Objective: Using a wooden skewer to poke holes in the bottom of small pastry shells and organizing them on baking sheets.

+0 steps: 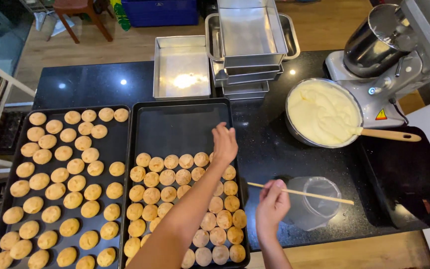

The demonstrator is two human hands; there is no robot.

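My left hand (223, 143) reaches over the middle dark baking tray (180, 127), fingers bent down onto the top row of small round golden pastry puffs (167, 177); whether it grips one is hidden. My right hand (271, 206) is closed on a thin wooden stick (319, 196) that lies across a clear plastic cup (314, 201) on the black counter. A second dark tray (118, 142) to the left is filled with several rows of the same puffs (60, 174).
A metal bowl of pale yellow cream (322, 113) with a wooden-handled spatula (391, 134) sits at the right, beside a stand mixer (389, 55). Stacked square metal pans (250, 45) and one single pan (181, 69) stand behind. A black tray (409, 174) lies far right. A wooden chair (80, 15) stands on the floor.
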